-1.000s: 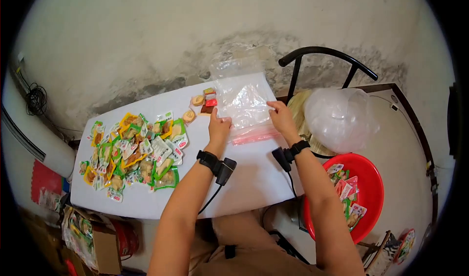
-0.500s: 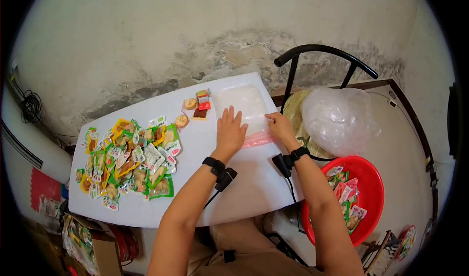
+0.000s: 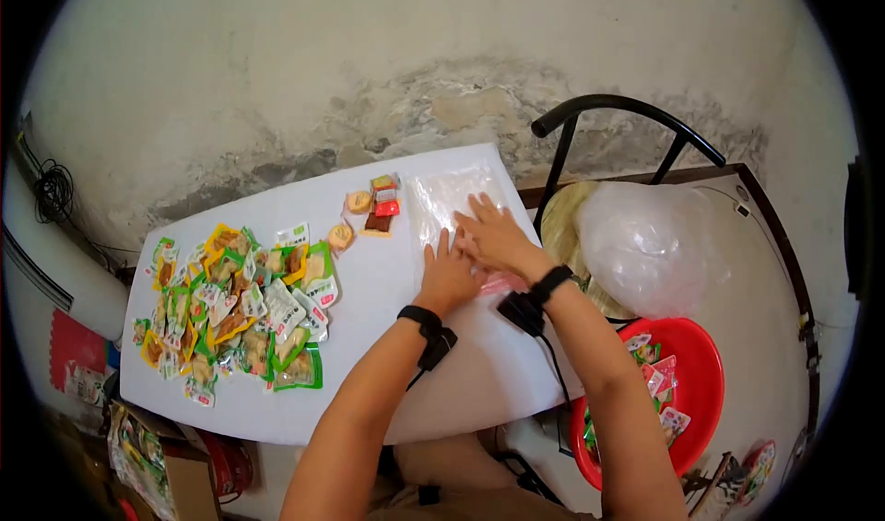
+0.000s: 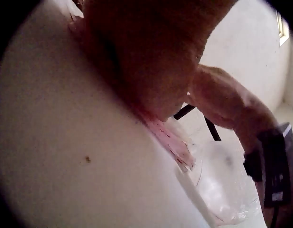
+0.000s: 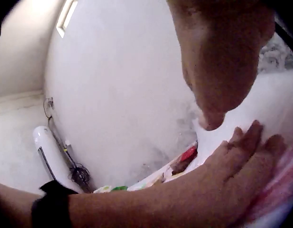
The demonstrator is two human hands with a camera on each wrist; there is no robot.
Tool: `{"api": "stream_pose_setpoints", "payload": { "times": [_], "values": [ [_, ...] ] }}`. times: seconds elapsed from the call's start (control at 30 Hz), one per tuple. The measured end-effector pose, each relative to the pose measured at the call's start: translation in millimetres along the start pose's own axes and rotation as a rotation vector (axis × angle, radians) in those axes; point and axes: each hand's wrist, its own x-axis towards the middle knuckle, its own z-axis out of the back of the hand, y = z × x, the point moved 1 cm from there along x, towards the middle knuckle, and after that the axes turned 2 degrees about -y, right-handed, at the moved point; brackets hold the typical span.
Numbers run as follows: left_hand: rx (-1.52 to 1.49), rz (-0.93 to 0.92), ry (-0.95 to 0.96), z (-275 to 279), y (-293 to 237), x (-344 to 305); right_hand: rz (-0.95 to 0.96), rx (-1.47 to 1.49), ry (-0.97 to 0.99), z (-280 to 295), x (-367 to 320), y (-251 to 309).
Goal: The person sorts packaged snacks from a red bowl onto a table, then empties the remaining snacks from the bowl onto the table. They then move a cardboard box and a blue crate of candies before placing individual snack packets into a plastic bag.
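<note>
A clear plastic bag [image 3: 438,198] with a pink strip [image 3: 502,283] along its near end lies flat on the white-covered table [image 3: 369,300]. My left hand [image 3: 450,278] rests on its near left part, fingers pointing away from me. Fingers spread, my right hand [image 3: 501,239] lies over the bag's right side, its fingertips close to those of the left. Part of the bag is hidden beneath both hands. In the left wrist view the pink strip [image 4: 170,140] shows under the edge of the left hand.
Packaged snacks [image 3: 240,304] are heaped on the table's left half. Several small wrapped pieces [image 3: 378,221] lie left of the bag. At right, a puffed clear plastic bag [image 3: 636,244] sits on a black-framed chair [image 3: 627,101], with a red basin [image 3: 705,383] of packets nearer me.
Both hands have left the bag's side edges and come together over its near part. The bag's far end, raised earlier, now lies flat.
</note>
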Motion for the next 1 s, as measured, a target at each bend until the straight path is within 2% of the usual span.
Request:
{"api": "stream_pose_setpoints", "payload": {
  "times": [0.03, 0.07, 0.13, 0.2, 0.27, 0.3, 0.57, 0.63, 0.77, 1.0],
  "values": [
    [0.017, -0.002, -0.003, -0.9, 1.1, 1.1, 0.085, 0.018, 0.049, -1.4, 14.4, 3.7],
    [0.021, 0.000, -0.005, 1.7, 0.7, 0.7, 0.088, 0.020, 0.046, -1.3, 26.7, 4.1],
    [-0.011, -0.037, -0.042, 3.4, -1.3, -2.8, 0.069, -0.047, 0.167, -6.0, 47.0, 1.9],
    [0.036, -0.038, -0.089, -4.8, 1.3, -2.5, 0.063, -0.071, 0.166, -18.7, 60.9, -12.5],
    [0.015, -0.067, -0.203, -3.5, 0.0, -3.9, -0.012, -0.082, 0.250, -27.3, 64.8, -27.7],
    [0.004, -0.065, -0.185, -3.7, 0.0, -4.1, -0.046, 0.004, 0.260, -32.0, 65.7, -34.6],
    [-0.001, -0.080, -0.241, -5.1, 1.7, -5.9, -0.085, 0.050, 0.312, -32.9, 73.7, -34.0],
    [0.000, -0.077, -0.251, -4.2, 1.8, -5.7, 0.017, -0.027, 0.269, -23.5, 75.7, -24.8],
    [-0.044, -0.060, -0.228, -3.2, 0.5, -6.0, 0.175, 0.019, 0.304, -20.0, 91.0, -0.6],
    [-0.126, -0.058, -0.256, 3.9, -1.3, -7.0, -0.008, 0.041, 0.386, -48.2, 114.2, 1.6]
  ]
}}
